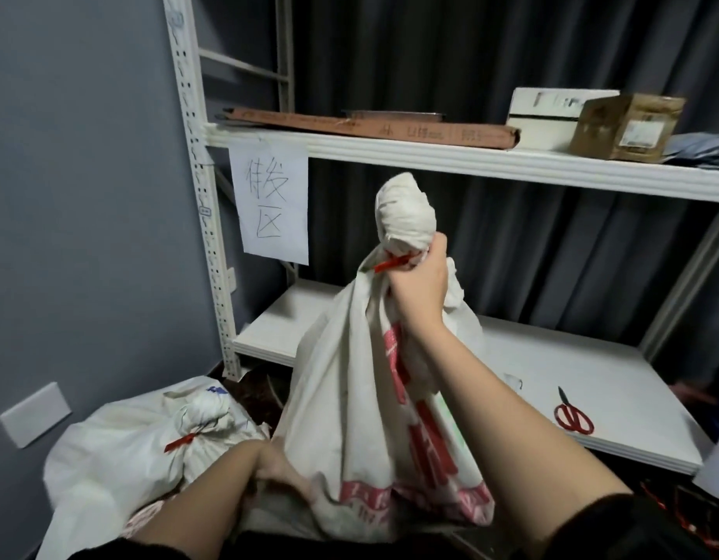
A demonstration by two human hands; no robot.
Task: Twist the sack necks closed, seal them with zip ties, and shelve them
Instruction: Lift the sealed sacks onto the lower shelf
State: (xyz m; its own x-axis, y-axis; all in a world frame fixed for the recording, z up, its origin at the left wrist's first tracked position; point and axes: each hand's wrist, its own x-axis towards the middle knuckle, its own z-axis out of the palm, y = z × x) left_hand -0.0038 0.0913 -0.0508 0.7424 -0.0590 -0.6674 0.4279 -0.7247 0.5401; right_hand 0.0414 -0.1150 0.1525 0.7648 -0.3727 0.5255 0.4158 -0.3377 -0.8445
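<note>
- Sack (350, 377), white woven with red print: held upright in front of the lower shelf (552, 357), neck twisted into a knob at the top and cinched with a red zip tie (392, 262).
- Right hand (420, 284): fingers curled tight round the neck just below the tie, arm reaching up from lower right.
- Left hand (283, 476): grips a fold of cloth at the sack's bottom left corner.
- Second sack (119, 450), white: lies lower left, beside the held one, its neck bound by a second red tie (180, 441).
- Scissors (572, 414), red-handled: flat on the lower shelf, right of the held sack, apart from it.
- Upper shelf (430, 155): bears a long flat brown carton (370, 129), a white box (552, 115) and a brown box (624, 127).
- Paper sign (271, 204), handwritten: hangs from the upper shelf's left end.
</note>
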